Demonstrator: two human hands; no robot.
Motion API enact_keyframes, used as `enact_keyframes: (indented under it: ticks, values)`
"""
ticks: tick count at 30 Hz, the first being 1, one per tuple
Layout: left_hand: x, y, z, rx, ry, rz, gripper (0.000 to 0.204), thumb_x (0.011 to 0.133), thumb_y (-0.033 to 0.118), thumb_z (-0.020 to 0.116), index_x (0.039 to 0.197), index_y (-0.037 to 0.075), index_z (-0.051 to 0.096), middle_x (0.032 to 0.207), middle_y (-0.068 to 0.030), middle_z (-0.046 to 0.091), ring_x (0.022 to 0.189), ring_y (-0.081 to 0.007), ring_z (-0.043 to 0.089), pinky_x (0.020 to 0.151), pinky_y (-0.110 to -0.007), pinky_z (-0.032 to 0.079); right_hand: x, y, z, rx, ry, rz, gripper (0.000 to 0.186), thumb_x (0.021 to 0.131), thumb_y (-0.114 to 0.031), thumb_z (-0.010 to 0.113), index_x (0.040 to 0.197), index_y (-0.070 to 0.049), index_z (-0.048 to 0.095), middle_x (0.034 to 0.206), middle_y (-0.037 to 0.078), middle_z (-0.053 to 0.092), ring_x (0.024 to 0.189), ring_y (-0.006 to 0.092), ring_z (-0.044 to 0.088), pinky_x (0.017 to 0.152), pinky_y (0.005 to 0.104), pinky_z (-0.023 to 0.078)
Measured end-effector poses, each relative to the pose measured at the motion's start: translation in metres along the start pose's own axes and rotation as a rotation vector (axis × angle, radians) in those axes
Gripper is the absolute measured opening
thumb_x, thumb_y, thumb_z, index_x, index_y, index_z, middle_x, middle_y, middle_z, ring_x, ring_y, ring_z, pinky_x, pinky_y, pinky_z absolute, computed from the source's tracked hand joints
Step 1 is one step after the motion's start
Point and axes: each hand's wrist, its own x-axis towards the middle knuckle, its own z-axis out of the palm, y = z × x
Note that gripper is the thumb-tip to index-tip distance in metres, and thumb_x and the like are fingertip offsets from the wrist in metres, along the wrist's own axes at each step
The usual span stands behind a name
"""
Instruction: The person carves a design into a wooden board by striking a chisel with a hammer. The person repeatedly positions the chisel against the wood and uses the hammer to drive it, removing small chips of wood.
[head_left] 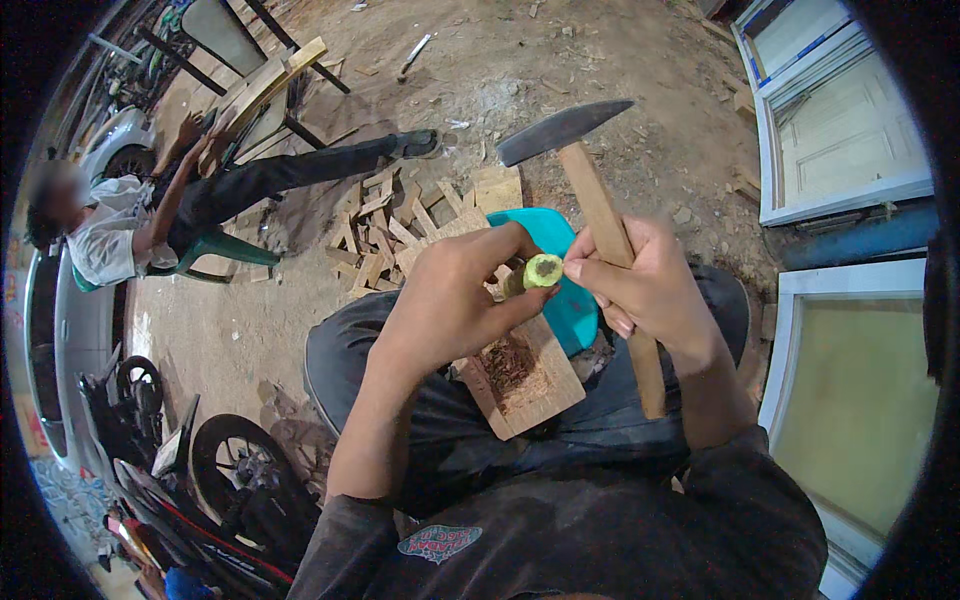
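Observation:
My left hand point(450, 290) is closed around a yellow-green tool handle point(543, 270), perhaps a chisel's. Its round end faces up, with a dark worn patch; the rest of the tool is hidden by the hand. In my right hand point(640, 285) is a hammer point(592, 195) with a wooden handle and a dark metal head tapering to one side. The right thumb and fingertips touch the rim of the yellow-green end. Below my hands a thick wood block point(555, 385) lies over my lap, with reddish shavings point(508, 368) in its hollow.
A teal plastic tray point(570, 310) sits between my legs. Wood offcuts point(385, 230) pile up ahead. On the left a seated person point(110, 225) holds a wooden piece beside a chair point(225, 40). Motorcycles point(240, 470) stand at lower left, framed panels point(850, 380) at right.

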Motion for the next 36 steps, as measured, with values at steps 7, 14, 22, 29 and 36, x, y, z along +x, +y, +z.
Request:
enact_keyframes:
  ticks: [7,14,22,29,36]
  values:
    - [0.0,0.002,-0.002,-0.015,-0.017,-0.009,0.025,0.074,0.016,0.076,0.088,0.002,0.062,0.075,-0.015,0.063,0.071,-0.0321,0.065,0.063,-0.038,0.05,0.002,0.001,0.0,0.043,-0.047,0.026,0.011,0.088,-0.007,0.066,0.088,0.001,0.057,0.056,0.0,0.05,0.035,0.0052,0.042,0.033,0.0223,0.033]
    - [0.0,0.003,-0.005,-0.013,-0.042,-0.007,0.024,0.076,0.017,0.076,0.087,0.002,0.062,0.075,-0.0138,0.064,0.07,-0.029,0.065,0.062,-0.037,0.051,0.005,0.001,0.0,0.098,-0.084,0.073,0.009,0.086,-0.004,0.064,0.086,0.0,0.056,0.052,0.0,0.047,0.034,0.0064,0.04,0.032,0.0234,0.033]
    - [0.0,0.0,-0.012,-0.042,-0.117,-0.061,0.024,0.072,0.006,0.077,0.094,0.002,0.067,0.089,-0.0075,0.071,0.081,-0.0188,0.069,0.071,-0.029,0.053,0.008,0.011,0.003,0.167,-0.114,0.053,0.007,0.085,-0.001,0.062,0.084,0.001,0.055,0.052,0.0,0.047,0.032,0.0071,0.041,0.03,0.0242,0.032]
    - [0.0,-0.002,-0.017,-0.14,-0.122,-0.038,0.024,0.077,0.012,0.077,0.094,0.003,0.065,0.087,-0.0099,0.07,0.077,-0.0206,0.069,0.065,-0.033,0.053,0.008,0.01,0.006,0.188,-0.132,0.052,0.007,0.086,-0.002,0.061,0.085,0.001,0.055,0.051,0.001,0.048,0.032,0.0079,0.041,0.03,0.0247,0.033]
    - [-0.001,-0.009,-0.02,-0.158,-0.156,-0.03,0.024,0.077,0.013,0.076,0.097,0.004,0.065,0.09,-0.0081,0.07,0.077,-0.0184,0.067,0.065,-0.03,0.053,0.007,0.012,0.005,0.179,-0.161,0.058,0.009,0.086,-0.007,0.063,0.087,-0.001,0.056,0.054,0.0,0.049,0.034,0.0071,0.042,0.032,0.025,0.034]
